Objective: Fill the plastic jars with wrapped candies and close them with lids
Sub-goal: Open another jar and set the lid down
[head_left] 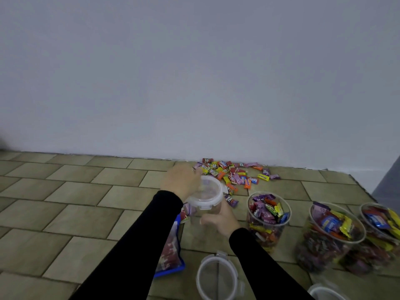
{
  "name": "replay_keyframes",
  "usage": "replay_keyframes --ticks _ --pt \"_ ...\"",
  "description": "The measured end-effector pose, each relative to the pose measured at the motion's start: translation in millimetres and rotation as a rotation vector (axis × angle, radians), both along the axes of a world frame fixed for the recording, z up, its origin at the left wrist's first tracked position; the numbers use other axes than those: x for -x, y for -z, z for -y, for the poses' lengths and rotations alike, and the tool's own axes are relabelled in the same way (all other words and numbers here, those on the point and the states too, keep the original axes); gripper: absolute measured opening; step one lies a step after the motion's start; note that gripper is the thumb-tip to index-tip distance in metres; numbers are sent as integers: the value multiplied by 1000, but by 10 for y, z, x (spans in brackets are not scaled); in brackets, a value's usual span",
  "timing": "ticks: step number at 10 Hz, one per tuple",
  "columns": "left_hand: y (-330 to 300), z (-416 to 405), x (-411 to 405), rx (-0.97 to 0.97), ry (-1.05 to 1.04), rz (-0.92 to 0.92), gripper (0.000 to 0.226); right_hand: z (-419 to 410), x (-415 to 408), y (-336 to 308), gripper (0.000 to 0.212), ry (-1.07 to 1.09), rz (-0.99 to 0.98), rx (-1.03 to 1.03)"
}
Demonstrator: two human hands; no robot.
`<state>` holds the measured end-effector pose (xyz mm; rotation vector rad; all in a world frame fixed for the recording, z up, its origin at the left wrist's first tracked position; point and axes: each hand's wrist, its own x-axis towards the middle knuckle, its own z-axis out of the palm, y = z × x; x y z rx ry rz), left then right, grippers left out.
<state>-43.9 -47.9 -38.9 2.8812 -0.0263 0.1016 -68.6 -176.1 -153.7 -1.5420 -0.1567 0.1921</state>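
On the tiled floor [65, 213], three filled jars [268, 219] stand open at the right, likely awaiting lids, with loose candies [233, 173] by the wall. Between the hands, a jar [207, 210] is steadied by the right hand [220, 220] gripping its side, while the left hand [180, 180] presses its lid [205, 191] down, fingers curled over the rim.

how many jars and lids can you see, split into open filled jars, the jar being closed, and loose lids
Open jars filled with candies: 3
Jar being closed, lid on top, held in both hands: 1
Loose lids on the floor: 2, the second cut off by the frame edge
Total: 6
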Motion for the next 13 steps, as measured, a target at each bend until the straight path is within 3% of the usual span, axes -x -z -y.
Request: replay_keyframes --ticks 1,2,3,4,5,6,7,8,9,10,11,12,13 --pt "108 -91 113 157 -77 -159 64 0 9 -7 100 16 -11 -8" --pt "196 -91 226 467 -174 -122 61 -37 25 -26 106 32 -22 -9" --pt "309 -99 266 946 -306 -135 53 -50 36 -60 103 30 -18 3" --pt "371 -79 278 1134 -376 -110 57 -52 36 -57 100 31 -14 7" --pt "354 -61 273 1131 -382 -33 62 -65 48 -50 101 31 -17 0" --pt "294 -75 329 1078 -367 -35 57 -59 74 -50 100 54 -22 -20" --pt "273 -99 417 734 -341 141 53 -42 95 -45 98 71 -15 -17" --pt "265 -109 635 342 69 438 46 -36 108 -57 95 92 9 22" --pt "291 -91 722 47 386 404 54 -50 93 -20 85 107 51 82" --pt "247 94 770 -211 366 244 63 -60 74 -11 67 138 63 139" --pt "226 343 796 -447 192 160 62 -77 71 -25 54 133 73 164" --pt "239 497 791 -494 72 74 63 -58 39 -45 38 157 66 250" --pt "212 572 802 -554 38 12 61 -34 23 -57 43 95 67 311"
